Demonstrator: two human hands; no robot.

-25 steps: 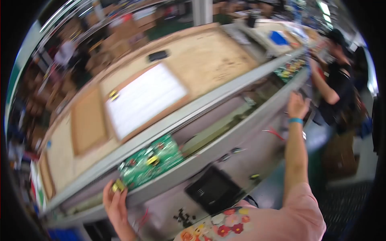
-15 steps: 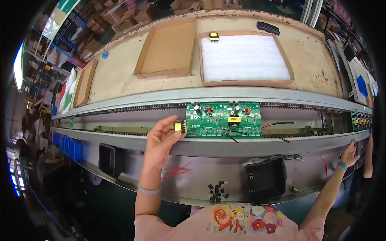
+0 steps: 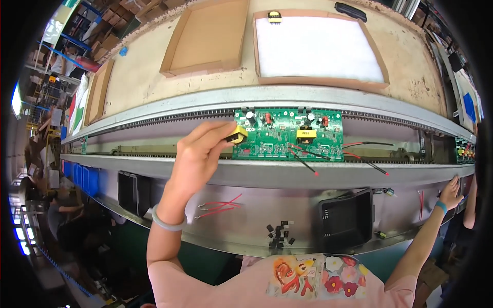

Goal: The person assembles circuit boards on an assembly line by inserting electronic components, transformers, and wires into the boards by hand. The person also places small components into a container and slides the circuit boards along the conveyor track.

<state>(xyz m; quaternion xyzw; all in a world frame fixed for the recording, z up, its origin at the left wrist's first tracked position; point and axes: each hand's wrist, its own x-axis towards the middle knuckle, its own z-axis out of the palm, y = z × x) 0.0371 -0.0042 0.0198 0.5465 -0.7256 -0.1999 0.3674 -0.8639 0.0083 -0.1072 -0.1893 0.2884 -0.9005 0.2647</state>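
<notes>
Left hand [image 3: 197, 154] — yellow-black component [image 3: 239, 135] pinched over green circuit board [image 3: 280, 139].

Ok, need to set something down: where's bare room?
On the metal shelf, between the left red wires and the right black bin, beyond the black transistors. Crowded: the circuit board, where the left hand holds a yellow transformer.

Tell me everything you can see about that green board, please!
The green board is flat and wide. Near its far edge stand round cans and red parts; a yellow-and-black block sits on its right half. Red and black wires trail off it. It lies between two metal rails. The left hand holds another yellow block over its left end; whether they touch is unclear.
</notes>
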